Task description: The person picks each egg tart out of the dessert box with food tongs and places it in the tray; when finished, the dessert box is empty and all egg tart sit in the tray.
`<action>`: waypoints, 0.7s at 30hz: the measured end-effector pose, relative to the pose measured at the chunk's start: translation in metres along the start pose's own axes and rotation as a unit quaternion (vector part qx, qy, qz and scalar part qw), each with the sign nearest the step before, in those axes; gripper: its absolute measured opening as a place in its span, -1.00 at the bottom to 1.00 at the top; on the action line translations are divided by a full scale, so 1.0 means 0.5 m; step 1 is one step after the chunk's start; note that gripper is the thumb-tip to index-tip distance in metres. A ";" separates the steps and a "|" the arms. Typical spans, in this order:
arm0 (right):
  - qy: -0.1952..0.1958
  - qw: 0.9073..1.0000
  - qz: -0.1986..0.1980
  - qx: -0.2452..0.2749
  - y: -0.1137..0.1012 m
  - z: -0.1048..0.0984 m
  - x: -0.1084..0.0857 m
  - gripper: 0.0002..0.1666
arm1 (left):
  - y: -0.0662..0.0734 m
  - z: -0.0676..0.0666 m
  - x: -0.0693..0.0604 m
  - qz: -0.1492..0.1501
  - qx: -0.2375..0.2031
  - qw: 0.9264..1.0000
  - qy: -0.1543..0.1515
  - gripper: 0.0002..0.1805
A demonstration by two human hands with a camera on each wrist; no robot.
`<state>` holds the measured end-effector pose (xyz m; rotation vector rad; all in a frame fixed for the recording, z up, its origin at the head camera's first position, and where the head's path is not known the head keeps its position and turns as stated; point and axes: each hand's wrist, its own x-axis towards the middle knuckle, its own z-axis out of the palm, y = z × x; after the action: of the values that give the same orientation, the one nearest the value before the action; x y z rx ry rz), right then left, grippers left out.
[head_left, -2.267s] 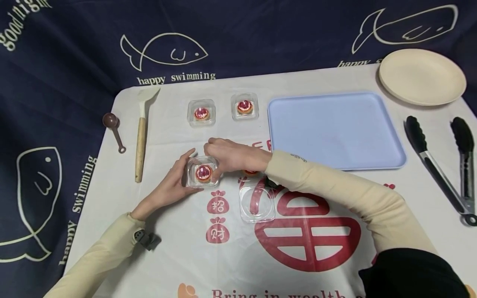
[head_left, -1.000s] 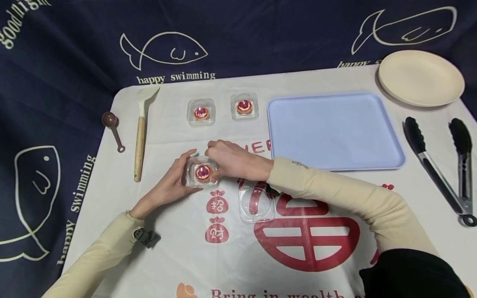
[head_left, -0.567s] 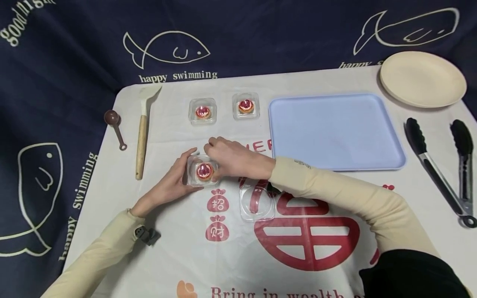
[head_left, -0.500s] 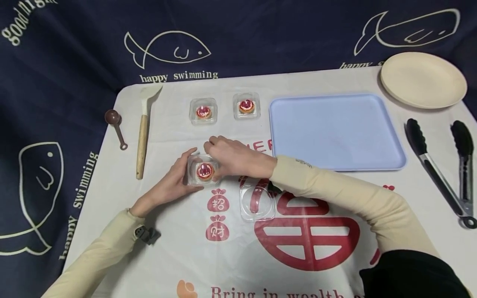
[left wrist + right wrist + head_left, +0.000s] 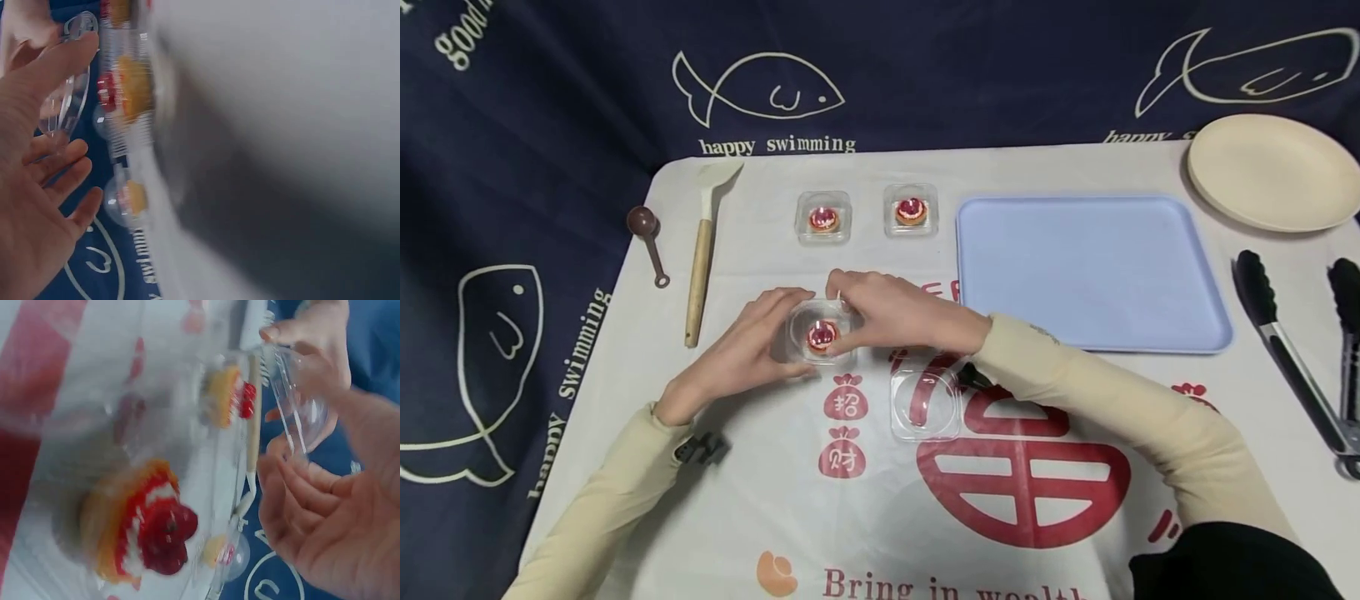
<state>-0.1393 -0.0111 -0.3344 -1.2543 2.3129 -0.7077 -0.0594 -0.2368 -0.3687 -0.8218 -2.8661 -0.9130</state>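
In both wrist views a clear domed plastic lid [image 5: 294, 403] is raised and tilted over a tart. My left hand [image 5: 741, 350] spans its left side, thumb at the near edge and fingers at the far edge. My right hand [image 5: 910, 312] pinches its right side between thumb and fingers. Under the lid a red-topped tart [image 5: 822, 336] sits in its clear plastic base. Another tart [image 5: 140, 525] shows large in the right wrist view; my right arm covers it in the head view. A loose clear lid [image 5: 925, 406] lies nearer me.
Two tarts in clear boxes [image 5: 823, 218] stand at the back. A blue tray [image 5: 1090, 271] lies right of them, with a beige plate [image 5: 1273, 171] and black-tipped tongs [image 5: 1292, 358] beyond. At left are a spatula [image 5: 698, 279] and a brown measuring spoon [image 5: 643, 222].
The lid has come up off the tart's base. My left fingers have closed in over it, and my right thumb and fingers have spread wider. The head view has shifted slightly.
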 end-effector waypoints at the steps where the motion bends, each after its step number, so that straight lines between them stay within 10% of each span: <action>1: -0.002 1.000 -0.005 0.021 0.004 -0.004 -0.003 -0.29 | 0.004 -0.003 0.002 0.008 0.004 1.000 0.010 -0.02; 8: -0.047 0.981 0.029 0.185 0.022 -0.020 -0.018 -0.38 | 0.026 -0.007 0.009 0.064 0.056 0.991 0.099 -0.02; 16: -0.146 0.897 0.084 0.409 0.010 -0.016 -0.025 -0.14 | 0.040 0.007 0.012 0.138 0.178 0.957 0.184 -0.14; 18: -0.151 0.894 0.077 0.414 0.008 -0.014 -0.029 -0.21 | 0.043 0.007 0.007 0.132 0.175 0.959 0.179 -0.12; 21: -0.140 0.916 0.056 0.371 0.008 -0.010 -0.037 -0.33 | 0.049 -0.001 -0.003 0.087 0.090 0.983 0.134 -0.01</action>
<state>-0.1352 0.0078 -0.3309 -0.7912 1.6128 -1.1345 -0.0459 -0.2207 -0.3557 -0.8422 -2.5527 -0.6759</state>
